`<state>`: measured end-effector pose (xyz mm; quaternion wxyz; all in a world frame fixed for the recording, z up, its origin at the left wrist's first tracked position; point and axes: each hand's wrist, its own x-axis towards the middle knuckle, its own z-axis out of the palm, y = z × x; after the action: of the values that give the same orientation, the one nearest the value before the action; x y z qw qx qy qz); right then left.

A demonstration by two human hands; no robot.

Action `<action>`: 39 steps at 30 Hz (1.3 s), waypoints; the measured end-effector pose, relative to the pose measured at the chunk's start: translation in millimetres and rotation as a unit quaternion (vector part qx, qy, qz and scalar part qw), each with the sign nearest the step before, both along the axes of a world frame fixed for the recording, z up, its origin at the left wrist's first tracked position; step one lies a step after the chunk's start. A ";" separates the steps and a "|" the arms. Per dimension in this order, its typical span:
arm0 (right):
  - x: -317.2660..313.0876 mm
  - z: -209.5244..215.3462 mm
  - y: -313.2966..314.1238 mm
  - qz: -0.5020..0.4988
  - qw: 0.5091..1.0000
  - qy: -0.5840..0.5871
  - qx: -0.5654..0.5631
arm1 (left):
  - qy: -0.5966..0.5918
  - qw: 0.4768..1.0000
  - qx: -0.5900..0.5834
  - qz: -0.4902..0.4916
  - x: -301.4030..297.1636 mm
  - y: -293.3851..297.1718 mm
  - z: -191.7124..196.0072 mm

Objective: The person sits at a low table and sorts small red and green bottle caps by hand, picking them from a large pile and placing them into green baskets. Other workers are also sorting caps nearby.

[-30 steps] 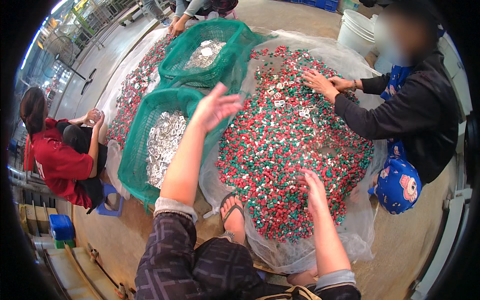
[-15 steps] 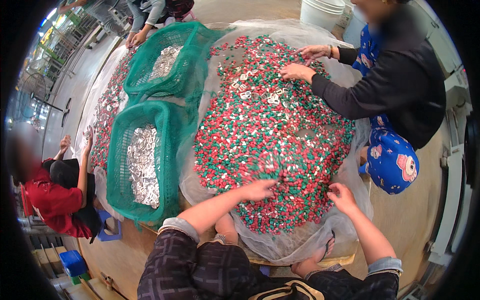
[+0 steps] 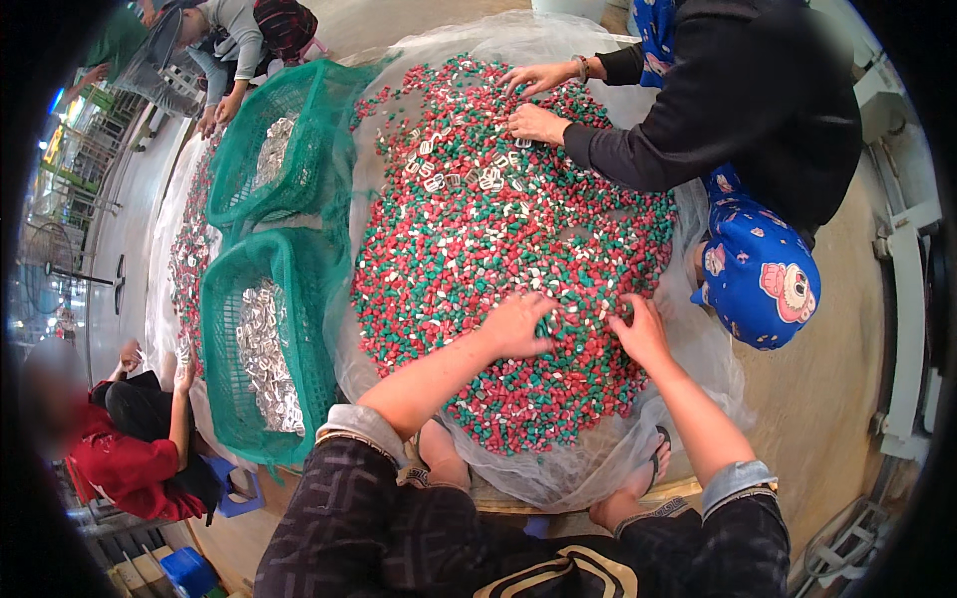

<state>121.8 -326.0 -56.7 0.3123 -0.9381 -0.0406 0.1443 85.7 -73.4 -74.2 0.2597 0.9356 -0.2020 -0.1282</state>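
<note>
Left hand point(image 3: 516, 325), fingers loosely spread; right hand point(image 3: 643, 334), thumb parted from curled fingers (whether either pinches anything, we cannot tell). Red-green-white pellets point(image 3: 439, 284): beneath both, on white netting point(image 3: 563, 483). Pale slotted buckles point(image 3: 489, 179): farther out; a broad sweep, we judge, could bury them.

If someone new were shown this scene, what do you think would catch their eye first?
Most likely the broad spread of small red, green and white pieces in the middle, with the person's left hand and right hand at its near part. Left of it, two green baskets hold silvery parts; at the right, a co-worker's bright blue patterned clothing stands out.
</note>
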 end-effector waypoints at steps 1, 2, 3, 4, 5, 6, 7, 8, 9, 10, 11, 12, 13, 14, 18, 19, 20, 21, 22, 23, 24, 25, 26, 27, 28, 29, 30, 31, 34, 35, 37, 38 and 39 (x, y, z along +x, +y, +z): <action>3.0 -10.0 -0.2 -0.019 1.000 0.002 -0.013 | 0.050 0.999 0.014 -0.016 -10.3 -4.0 -0.9; 8.3 -25.1 -5.4 -0.041 0.999 0.001 -0.029 | 0.068 0.996 -0.009 -0.051 -23.0 -7.1 1.3; 14.1 -38.5 -9.9 -0.063 0.997 0.000 -0.045 | 0.085 0.992 -0.032 -0.084 -31.1 -4.2 4.9; 19.2 -50.5 -12.1 -0.076 0.995 0.037 -0.049 | 0.089 0.990 -0.078 -0.072 -31.6 1.9 13.8; 20.2 -54.5 -11.9 -0.091 0.994 0.039 -0.041 | 0.097 0.986 -0.125 -0.060 -36.2 9.1 26.3; 22.0 -58.1 -10.6 -0.106 0.993 0.042 -0.035 | 0.106 0.978 -0.172 -0.047 -39.7 18.4 36.9; 22.1 -59.3 -10.6 -0.125 0.991 0.044 -0.031 | 0.073 0.988 -0.139 0.017 -30.5 33.2 44.8; 20.7 -52.6 -8.8 -0.144 0.989 0.040 -0.012 | 0.100 0.971 -0.152 0.156 -20.1 48.7 58.6; 22.5 -49.1 4.5 -0.151 0.986 0.070 -0.007 | 0.063 0.950 -0.135 0.276 -12.8 79.2 52.8; 25.5 -47.8 15.9 -0.162 0.982 0.099 -0.008 | -0.018 0.950 -0.060 0.306 -4.9 115.3 37.2; 26.0 -46.3 24.8 -0.172 0.977 0.129 -0.011 | -0.098 0.938 0.014 0.332 -2.0 147.0 17.9; 19.6 -65.3 33.5 -0.141 0.988 0.065 0.009 | -0.050 0.917 0.008 0.396 -0.9 171.2 -6.5; 13.1 -58.4 47.1 -0.125 0.990 0.053 -0.042 | 0.003 0.891 -0.002 0.455 2.0 182.3 -25.6; 9.4 -53.8 55.4 -0.097 0.992 0.083 -0.007 | 0.053 0.885 -0.010 0.463 6.7 173.7 -23.4; -26.6 -18.5 96.5 0.101 0.990 0.098 -0.027 | 0.176 0.889 -0.026 0.421 18.2 143.7 1.1; -36.9 -4.7 105.9 0.140 0.984 0.109 -0.007 | 0.164 0.903 -0.016 0.397 14.2 144.9 -4.1; -47.3 9.5 111.4 0.172 0.980 0.090 -0.033 | 0.183 0.911 -0.051 0.367 10.7 144.4 -3.0; -53.3 17.1 114.5 0.205 0.975 0.071 -0.058 | 0.201 0.916 -0.085 0.338 7.8 145.4 0.4; -55.6 15.6 109.3 0.197 0.978 0.056 -0.031 | 0.244 0.905 -0.129 0.324 8.3 142.8 14.3; -53.2 13.9 102.7 0.193 0.981 0.038 -0.001 | 0.283 0.890 -0.171 0.313 8.2 145.3 28.2; -48.7 12.2 94.5 0.188 0.981 0.020 0.029 | 0.173 0.915 -0.198 0.307 3.6 157.0 14.4; -34.6 20.8 83.8 0.162 0.986 0.023 0.014 | 0.142 0.890 -0.215 0.376 4.0 166.4 9.2; -23.1 5.8 67.6 0.111 0.992 -0.046 0.025 | 0.119 0.889 -0.201 0.394 8.0 171.7 4.7; -6.0 12.3 58.5 0.071 0.997 -0.034 0.022 | 0.093 0.886 -0.182 0.416 8.3 180.0 -0.5; 7.8 -5.0 46.7 0.037 0.997 -0.072 -0.005 | 0.158 0.843 -0.245 0.453 6.9 183.6 -20.8; 19.3 -8.3 39.5 -0.011 0.999 -0.048 -0.020 | 0.132 0.899 -0.107 0.403 4.5 171.3 -22.1; 27.7 -32.4 28.2 -0.021 0.994 -0.100 -0.036 | 0.128 0.914 -0.043 0.382 9.3 147.8 -11.6; 34.2 -35.0 27.7 -0.030 0.997 -0.055 -0.044 | 0.126 0.923 0.022 0.362 11.5 125.7 0.1; 43.0 -49.3 31.0 -0.041 0.996 -0.023 -0.072 | 0.223 0.934 -0.012 0.278 9.6 72.1 24.2; 44.2 -45.3 41.8 -0.047 0.993 -0.019 -0.108 | 0.246 0.936 0.019 0.250 2.1 51.0 39.6; 42.4 -46.0 57.4 -0.047 0.991 0.011 -0.123 | 0.143 0.972 0.031 0.186 -21.7 35.1 12.1; 45.2 -48.4 55.7 -0.048 0.992 0.033 -0.109 | 0.167 0.975 0.018 0.144 -21.6 23.0 23.4; 47.7 -50.5 54.2 -0.049 0.993 0.056 -0.094 | 0.191 0.976 0.004 0.102 -21.6 13.3 37.0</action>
<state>169.5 -271.8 -107.2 0.2312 -0.9547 0.0368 0.1839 64.0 -60.1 -37.3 0.3016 0.9104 -0.0518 -0.2784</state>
